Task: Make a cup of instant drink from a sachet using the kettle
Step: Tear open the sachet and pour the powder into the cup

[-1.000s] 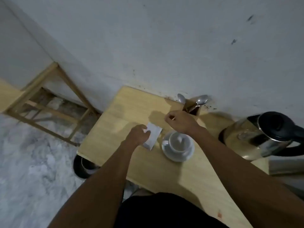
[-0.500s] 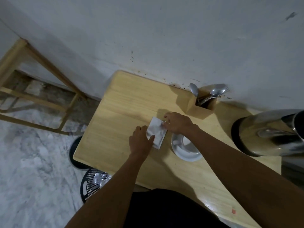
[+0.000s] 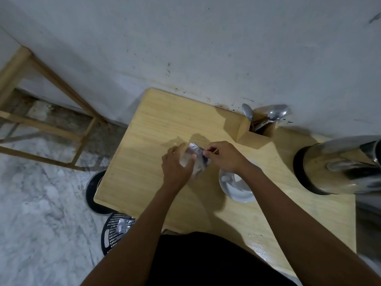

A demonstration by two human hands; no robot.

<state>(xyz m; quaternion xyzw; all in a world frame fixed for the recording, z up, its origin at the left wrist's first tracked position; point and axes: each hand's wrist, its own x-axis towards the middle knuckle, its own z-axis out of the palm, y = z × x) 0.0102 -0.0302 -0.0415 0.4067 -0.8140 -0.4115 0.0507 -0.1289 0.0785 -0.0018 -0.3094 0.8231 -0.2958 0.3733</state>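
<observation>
Bare forearms [image 3: 288, 207] — no sleeves — black garment [image 3: 206, 263] below

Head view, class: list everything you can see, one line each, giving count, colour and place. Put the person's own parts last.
table: one, pale wood, against the wall
sachet: one, silvery, held above the table between both hands
cup: one, white, on the saucer, partly hidden by the right wrist
saucer: one, white, on the table right of the sachet
kettle: one, shiny steel with black base, table's right end
holder: one, wooden, at the wall
spoons: at least two, steel, standing in the holder
basket: one, black mesh, on the floor under the table's near edge
frame: one, wooden, leaning at the wall, left
left hand: fingers on the sachet
right hand: fingers pinching the sachet's top
</observation>
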